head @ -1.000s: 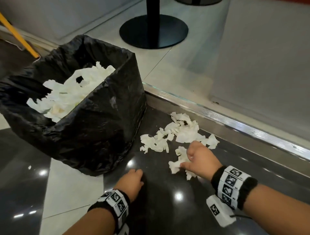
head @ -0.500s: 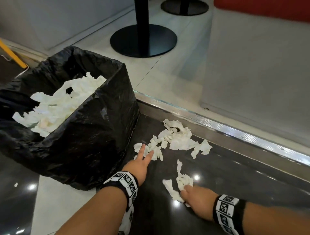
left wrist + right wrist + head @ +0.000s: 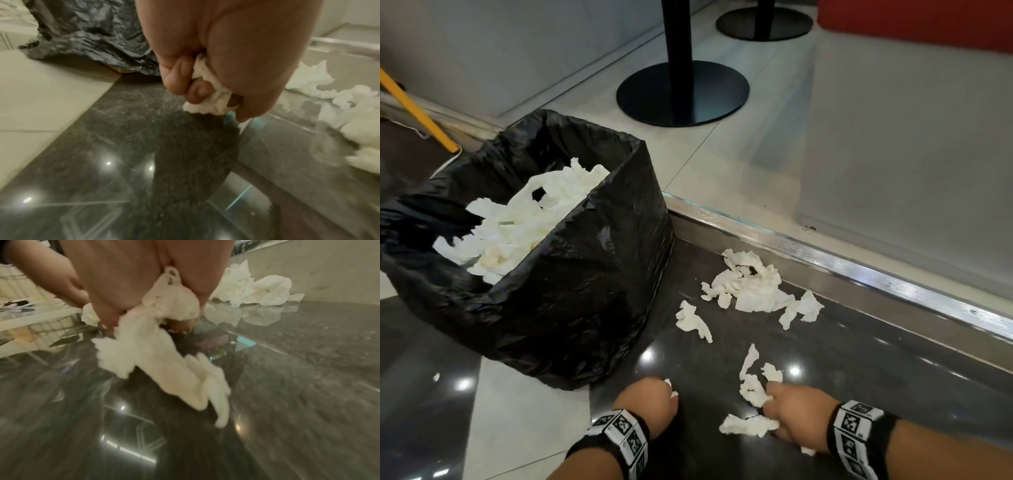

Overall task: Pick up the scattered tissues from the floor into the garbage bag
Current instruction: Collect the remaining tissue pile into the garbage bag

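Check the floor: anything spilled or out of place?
Yes. Torn tissues lie scattered on the dark floor beside the garbage bag. Nothing else looks damaged.

1. Even, moderately bright indoor light fills the head view; the black garbage bag (image 3: 558,294) stays sharp, its creases catching a soft sheen.
2. Small round ceiling-light reflections dot the polished dark floor (image 3: 859,383) in front of the bag and to its right.
3. The metal threshold strip (image 3: 859,270) to the right of the bag shows a bright streak of glare.
4. Straight lines bow toward the edges of the wide head view.
5. The left wrist view is dimmer and soft; the left hand (image 3: 216,48) casts a dark reflection on the floor beside the bag.
6. Motion blur smears the right wrist view, with the tissue (image 3: 156,356) and floor streaked.
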Motion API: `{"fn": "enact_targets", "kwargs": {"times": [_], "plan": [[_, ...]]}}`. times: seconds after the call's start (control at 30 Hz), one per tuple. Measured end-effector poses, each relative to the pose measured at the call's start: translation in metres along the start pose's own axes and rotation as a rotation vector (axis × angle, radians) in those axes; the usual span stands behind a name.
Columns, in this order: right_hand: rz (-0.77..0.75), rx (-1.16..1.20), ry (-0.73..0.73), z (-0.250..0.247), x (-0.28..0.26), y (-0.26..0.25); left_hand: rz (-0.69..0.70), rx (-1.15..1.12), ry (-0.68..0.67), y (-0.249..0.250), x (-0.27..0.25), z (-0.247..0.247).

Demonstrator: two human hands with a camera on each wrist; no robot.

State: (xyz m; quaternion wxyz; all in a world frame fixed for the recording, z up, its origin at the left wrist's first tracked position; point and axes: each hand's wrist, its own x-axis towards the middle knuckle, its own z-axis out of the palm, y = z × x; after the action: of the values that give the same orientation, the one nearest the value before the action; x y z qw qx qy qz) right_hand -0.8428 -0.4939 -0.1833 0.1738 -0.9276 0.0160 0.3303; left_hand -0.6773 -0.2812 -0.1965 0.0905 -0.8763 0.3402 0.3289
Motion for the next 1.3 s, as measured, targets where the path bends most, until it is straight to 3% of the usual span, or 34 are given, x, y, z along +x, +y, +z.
{"fn": "enact_targets", "kwargs": {"times": [0.13,0.23,0.33,0.43,0.5,0.57,0.67,0.7,0.77,0.83,0.97,1.07,1.17,1.3], "plan": [[0.139,0.336,0.145,-0.029,0.005,-0.005,0.007,-0.142,0.127,-0.002,-0.022,-0.026],[0.128,0.559,0.228,-0.07,0.019,-0.019,0.051,-0.355,0.24,-0.01,-0.037,-0.046],[0.007,0.656,0.418,-0.144,0.018,-0.052,0.024,-0.423,0.279,-0.02,-0.049,-0.051],[-0.168,0.595,0.797,-0.232,0.001,-0.106,-0.013,-0.462,0.27,-0.033,-0.059,-0.042],[-0.361,0.494,1.026,-0.287,-0.007,-0.151,-0.057,-0.454,0.216,-0.042,-0.064,-0.032],[-0.475,0.283,1.113,-0.327,0.002,-0.192,-0.082,-0.403,0.161,-0.049,-0.07,-0.023],[-0.473,0.058,1.04,-0.359,0.046,-0.237,-0.084,-0.362,0.104,-0.054,-0.076,-0.016],[-0.425,-0.037,0.957,-0.36,0.062,-0.246,-0.078,-0.348,0.092,-0.054,-0.078,-0.016],[-0.266,-0.29,0.657,-0.354,0.087,-0.25,-0.052,-0.313,0.075,-0.052,-0.08,-0.019],[-0.205,-0.34,0.51,-0.346,0.097,-0.239,-0.021,-0.308,0.082,-0.049,-0.084,-0.028],[-0.305,0.096,0.778,-0.329,0.077,-0.186,0.005,-0.389,0.04,-0.045,-0.092,-0.053],[-0.1,0.255,0.783,-0.299,0.058,-0.114,0.054,-0.452,0.042,-0.044,-0.099,-0.098],[0.173,0.407,0.792,-0.252,0.042,-0.035,0.17,-0.726,0.247,-0.037,-0.117,-0.173],[0.397,0.362,0.706,-0.193,0.019,0.028,0.135,-0.93,0.752,-0.044,-0.137,-0.271]]}}
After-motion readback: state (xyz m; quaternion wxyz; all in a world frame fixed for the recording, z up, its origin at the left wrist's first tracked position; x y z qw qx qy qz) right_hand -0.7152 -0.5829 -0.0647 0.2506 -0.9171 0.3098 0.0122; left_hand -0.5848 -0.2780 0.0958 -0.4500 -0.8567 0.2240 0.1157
